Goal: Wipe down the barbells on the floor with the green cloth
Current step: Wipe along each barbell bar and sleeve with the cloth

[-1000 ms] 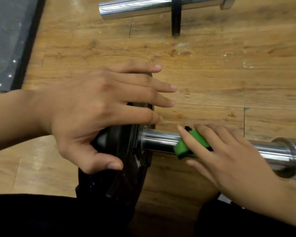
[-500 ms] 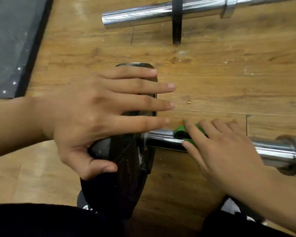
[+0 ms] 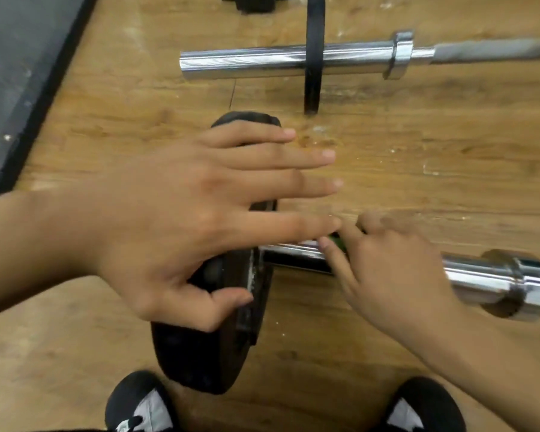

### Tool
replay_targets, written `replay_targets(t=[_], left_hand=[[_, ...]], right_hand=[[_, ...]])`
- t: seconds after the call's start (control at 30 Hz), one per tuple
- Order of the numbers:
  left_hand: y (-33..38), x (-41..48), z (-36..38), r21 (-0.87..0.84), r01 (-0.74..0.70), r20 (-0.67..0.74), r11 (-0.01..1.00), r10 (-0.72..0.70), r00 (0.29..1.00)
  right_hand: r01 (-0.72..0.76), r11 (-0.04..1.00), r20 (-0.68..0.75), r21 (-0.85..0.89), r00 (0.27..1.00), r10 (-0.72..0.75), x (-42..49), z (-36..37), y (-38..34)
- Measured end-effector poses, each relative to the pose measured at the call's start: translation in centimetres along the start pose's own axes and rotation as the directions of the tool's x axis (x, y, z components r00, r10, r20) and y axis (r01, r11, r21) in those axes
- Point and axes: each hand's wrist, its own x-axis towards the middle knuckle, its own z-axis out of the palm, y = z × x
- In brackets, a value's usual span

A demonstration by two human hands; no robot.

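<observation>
Green cloth (image 3: 337, 241) mostly hidden under right hand (image 3: 393, 275)

A dark mat (image 3: 22, 73) borders the wooden floor (image 3: 418, 169) at left; black-and-white shoes (image 3: 138, 406) stand at bottom.

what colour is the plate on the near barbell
The plate is black, whitish scuffs on its rim; head view.

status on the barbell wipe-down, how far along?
Done: nothing verifiable; shine alone doesn't show which parts are wiped. In hand: the right hand holds the green cloth on the sleeve of the near barbell, beside the black plate, on which the left hand rests with spread fingers. Left: the rest of that bar toward its collar, and the far barbell, which nobody touches.
</observation>
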Motion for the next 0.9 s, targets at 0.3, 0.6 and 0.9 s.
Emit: replay_targets(t=[0.3,0.6,0.9], left_hand=[[-1.1,-0.6,-0.5,-0.061,0.107,-0.102,0.992,-0.113,0.988],[-3.5,1.2,1.4,-0.093,0.159,-0.211,0.983,-0.175,0.962],[-2.8,-0.3,1.5,-0.172,0.36,-0.328,0.917,-0.398,0.857]], right_hand=[[-0.004,0.991,-0.051,-0.137,0.999,-0.003,-3.6,1.1,3.9],[-0.192,0.968,0.007,-0.158,0.981,0.196,-3.3,0.5,3.9],[0.234,0.952,-0.086,-0.196,0.963,-0.254,3.5,2.6,-0.4]])
